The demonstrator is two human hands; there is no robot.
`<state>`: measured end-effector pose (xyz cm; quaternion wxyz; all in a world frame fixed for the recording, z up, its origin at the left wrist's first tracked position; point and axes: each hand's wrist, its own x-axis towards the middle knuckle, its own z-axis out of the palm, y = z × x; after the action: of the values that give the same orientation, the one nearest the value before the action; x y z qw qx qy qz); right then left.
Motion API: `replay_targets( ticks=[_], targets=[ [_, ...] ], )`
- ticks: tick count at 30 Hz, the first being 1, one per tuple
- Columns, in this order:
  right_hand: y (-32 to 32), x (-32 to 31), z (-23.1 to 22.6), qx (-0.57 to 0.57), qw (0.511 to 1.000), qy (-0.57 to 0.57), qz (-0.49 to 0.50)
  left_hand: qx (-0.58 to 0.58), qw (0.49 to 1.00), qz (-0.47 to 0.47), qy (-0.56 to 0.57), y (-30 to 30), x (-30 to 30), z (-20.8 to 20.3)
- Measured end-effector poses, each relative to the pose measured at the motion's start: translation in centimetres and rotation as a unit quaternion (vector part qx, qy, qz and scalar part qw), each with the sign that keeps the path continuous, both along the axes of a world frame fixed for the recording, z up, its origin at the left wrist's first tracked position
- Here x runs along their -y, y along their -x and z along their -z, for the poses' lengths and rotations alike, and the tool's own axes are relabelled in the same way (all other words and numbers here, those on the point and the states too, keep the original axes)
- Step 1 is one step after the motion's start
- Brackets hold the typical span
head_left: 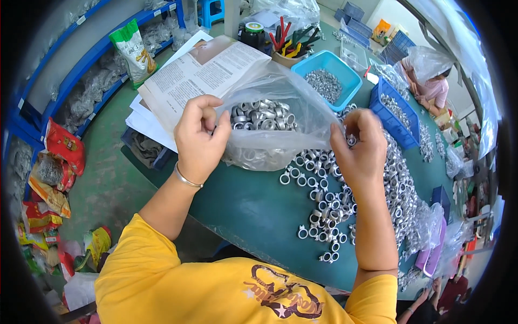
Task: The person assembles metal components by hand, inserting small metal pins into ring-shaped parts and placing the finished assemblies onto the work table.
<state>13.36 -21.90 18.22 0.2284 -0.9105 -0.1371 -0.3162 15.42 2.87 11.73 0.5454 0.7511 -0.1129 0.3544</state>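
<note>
A clear plastic bag [259, 154] lies on the green table with its mouth spread wide. Inside it is a heap of silvery metal ring clamps [264, 116]. My left hand [200, 135], with a bangle at the wrist, pinches the bag's left edge between curled fingers and thumb. At the right corner of the bag's mouth, my right hand [360, 143] grips the plastic, its fingers curled over. Beneath and around my right hand spreads a big pile of loose ring clamps [329, 202], some lying singly toward the near edge.
Printed sheets [199, 75] lie behind the bag. Farther back stand a pot of pliers [291, 48], a turquoise bin [348, 86] and a blue basket [396, 116] of small metal parts. Blue shelving [70, 75] lines the left. Another person [429, 83] sits at the far right.
</note>
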Motion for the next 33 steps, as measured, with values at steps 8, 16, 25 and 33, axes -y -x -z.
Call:
replay_targets(
  ticks=[8,16,25,33],
  targets=[
    [-3.7,-1.5,3.5,-0.053,0.934,0.345,-0.074,-0.012,0.876,0.037,-0.481,0.9,1.0,-3.2],
    [8.0,11.5,5.6,-0.038,0.995,-0.092,0.012,0.122,0.971,0.127,-0.160,6.2,3.9,-0.7],
    [21.6,12.5,14.6,-0.180,0.974,-0.001,0.141,-0.245,0.822,0.514,0.029,11.8,14.8,7.0],
    [23.0,10.4,14.8,-0.306,0.770,-0.550,0.101,-0.422,0.728,0.540,0.009,14.0,18.0,8.0]
  ],
)
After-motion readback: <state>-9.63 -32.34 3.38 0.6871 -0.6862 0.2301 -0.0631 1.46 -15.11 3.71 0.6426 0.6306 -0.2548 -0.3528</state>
